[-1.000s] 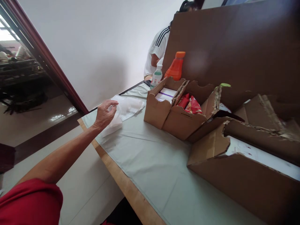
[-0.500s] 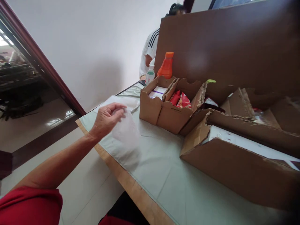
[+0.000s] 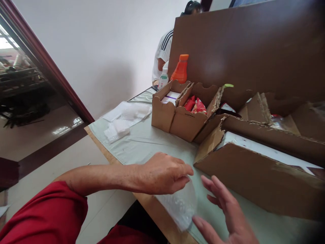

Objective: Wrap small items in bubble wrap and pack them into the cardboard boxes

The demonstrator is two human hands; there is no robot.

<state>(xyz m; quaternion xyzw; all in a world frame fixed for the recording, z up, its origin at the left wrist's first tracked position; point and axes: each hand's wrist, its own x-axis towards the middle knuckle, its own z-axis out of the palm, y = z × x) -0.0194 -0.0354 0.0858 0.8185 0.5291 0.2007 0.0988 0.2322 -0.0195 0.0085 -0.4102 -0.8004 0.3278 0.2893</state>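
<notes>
Nearest, the left hand [image 3: 162, 173] pinches the top edge of a small bubble bag [image 3: 179, 205] between thumb and fingers, hanging it over the near edge of the table [image 3: 152, 145]. At the bag's 4 o'clock the right hand [image 3: 225, 210] is spread wide. One fingertip seems to touch the bag's lower corner, though blur leaves that unsure. The bag looks light, limp and slippery, so it is best pinched by an edge. Farther off, a torn carton [image 3: 254, 183] sits at 2 o'clock, spare bags [image 3: 127, 118] at 11, and small boxes [image 3: 177, 115] at 12.
</notes>
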